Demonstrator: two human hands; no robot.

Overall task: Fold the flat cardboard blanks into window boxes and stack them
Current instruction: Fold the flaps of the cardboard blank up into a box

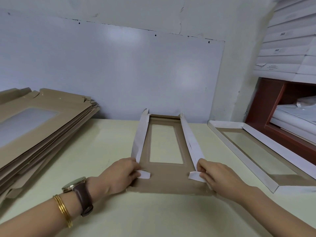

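**Hold Both Corners Tight, or the Walls Will Flop**

The brown cardboard blank with the clear window (168,183) lies flat on the pale yellow tabletop (102,151), right in front of you. Its two long side walls, white on the inside, are standing up: the left wall (139,139) and the right wall (191,139). The near end flap is still flat, so this box is only partly made.

Here is what could go wrong. The long walls are thin and lean a little. If you let go of one corner, I think that wall will fall back down. If you pull one side harder than the other, the box may come out crooked. If you bend a small tab in the wrong spot, it may crease or tear. The clear window (166,144) could wrinkle if you push on it.

Your left hand (118,175) has its fingers curled. It pinches the small white left corner tab (144,174) at the near end of the left wall. Your right hand (218,177) does the same with the right corner tab (194,176). Both tabs point in toward each other.

The pile of flat brown blanks (42,124) waits on your left. One finished white-walled box (242,156) sits on your right, near the blank but not touching it.
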